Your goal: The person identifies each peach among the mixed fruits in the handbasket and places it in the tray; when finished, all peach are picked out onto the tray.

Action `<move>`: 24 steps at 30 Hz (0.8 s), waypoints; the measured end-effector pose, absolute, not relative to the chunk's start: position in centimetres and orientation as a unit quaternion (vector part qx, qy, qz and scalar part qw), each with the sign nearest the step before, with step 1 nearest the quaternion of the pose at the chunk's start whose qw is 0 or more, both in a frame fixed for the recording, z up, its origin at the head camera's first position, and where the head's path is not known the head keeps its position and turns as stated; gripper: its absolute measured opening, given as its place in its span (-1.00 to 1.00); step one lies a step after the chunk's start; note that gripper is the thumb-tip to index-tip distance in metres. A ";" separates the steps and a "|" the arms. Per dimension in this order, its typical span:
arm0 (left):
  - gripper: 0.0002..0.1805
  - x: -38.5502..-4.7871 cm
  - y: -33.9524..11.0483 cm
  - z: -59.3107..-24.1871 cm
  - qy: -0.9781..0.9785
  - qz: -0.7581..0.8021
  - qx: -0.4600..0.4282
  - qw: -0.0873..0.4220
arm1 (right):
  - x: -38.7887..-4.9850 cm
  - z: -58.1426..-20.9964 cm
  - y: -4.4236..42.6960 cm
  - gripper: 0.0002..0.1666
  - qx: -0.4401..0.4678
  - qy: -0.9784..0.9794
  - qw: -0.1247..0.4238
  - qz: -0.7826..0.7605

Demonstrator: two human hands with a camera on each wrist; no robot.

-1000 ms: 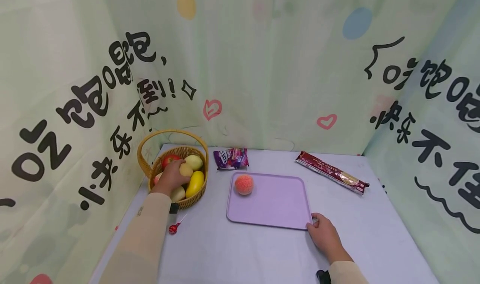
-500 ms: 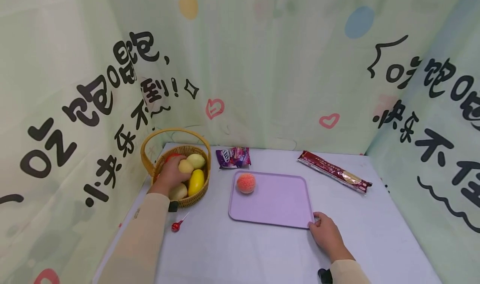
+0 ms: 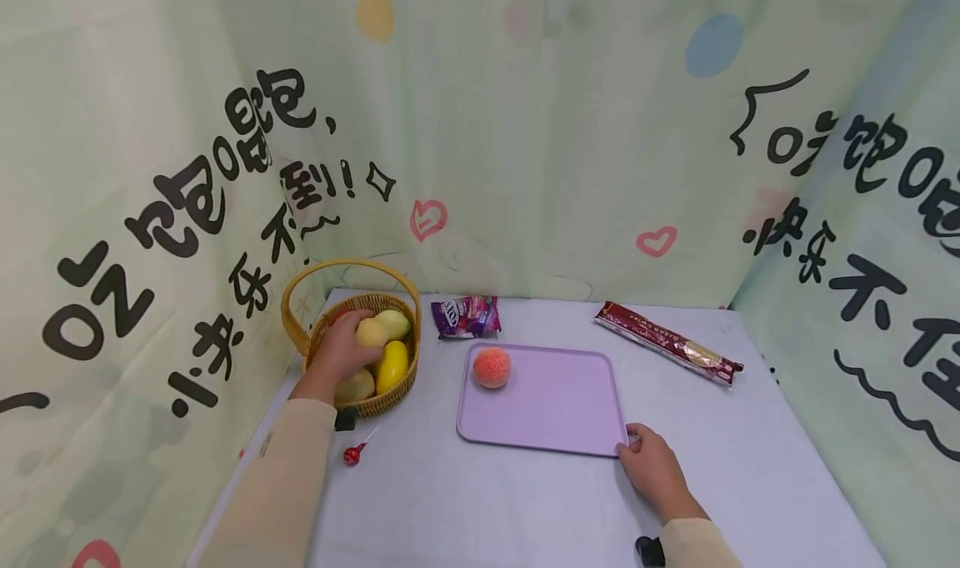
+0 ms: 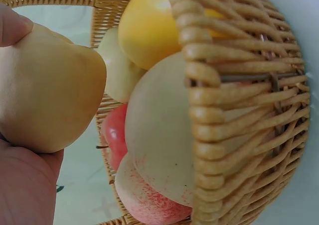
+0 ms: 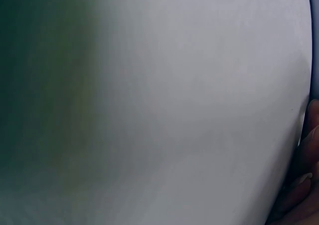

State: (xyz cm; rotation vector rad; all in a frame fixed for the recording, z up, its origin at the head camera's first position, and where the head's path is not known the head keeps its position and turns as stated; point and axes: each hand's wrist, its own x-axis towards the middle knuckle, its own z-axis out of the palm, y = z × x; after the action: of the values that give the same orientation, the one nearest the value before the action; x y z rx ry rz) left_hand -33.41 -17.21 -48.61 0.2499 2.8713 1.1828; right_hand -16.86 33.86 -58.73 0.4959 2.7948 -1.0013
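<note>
My left hand (image 3: 344, 349) grips a pale yellow, rounded fruit (image 4: 50, 88) over the wicker basket (image 3: 406, 382); its exact kind is unclear. Around it in the basket are a bright yellow fruit (image 3: 392, 368), a pale green-yellow fruit (image 3: 394, 324), a large pale fruit (image 4: 162, 118) and a red apple (image 4: 114, 131), mostly behind the hand in the head view. With thumb and fingers my right hand (image 3: 655, 469) pinches the near right corner of a purple tray (image 3: 547, 409). A fuzzy pink-orange peach (image 3: 492, 368) sits at the tray's far left.
A purple candy bag (image 3: 466, 316) lies behind the tray. To its right is a long dark-red snack packet (image 3: 667, 343). A red lollipop (image 3: 354, 454) lies before the basket, whose tall handle (image 3: 352, 261) arches over it. Printed curtains (image 3: 525, 134) enclose the table.
Over the last second my left hand has shifted slightly with the pale yellow fruit and covers more of the red apple. The head view has moved a little; my right hand still holds the tray corner.
</note>
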 end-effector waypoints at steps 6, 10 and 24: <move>-0.16 -32.9 -16.9 -48.3 0.918 0.390 0.069 0.012 | -16.8 -58.8 33.9 -0.39 0.162 0.926 0.062 -0.335; -0.17 -32.1 -16.4 -47.8 0.913 0.402 0.068 0.002 | -16.8 -58.9 33.9 -0.40 0.161 0.926 0.060 -0.337; -0.20 -30.0 -12.8 -47.5 0.879 0.465 0.106 0.000 | -16.8 -58.9 33.9 -0.40 0.165 0.927 0.060 -0.332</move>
State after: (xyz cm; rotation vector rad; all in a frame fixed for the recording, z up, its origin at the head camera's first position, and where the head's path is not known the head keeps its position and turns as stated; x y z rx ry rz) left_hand -30.01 -12.80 -47.51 0.3318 2.7610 1.4610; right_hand -16.79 33.91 -58.94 0.4996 2.8041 -1.0061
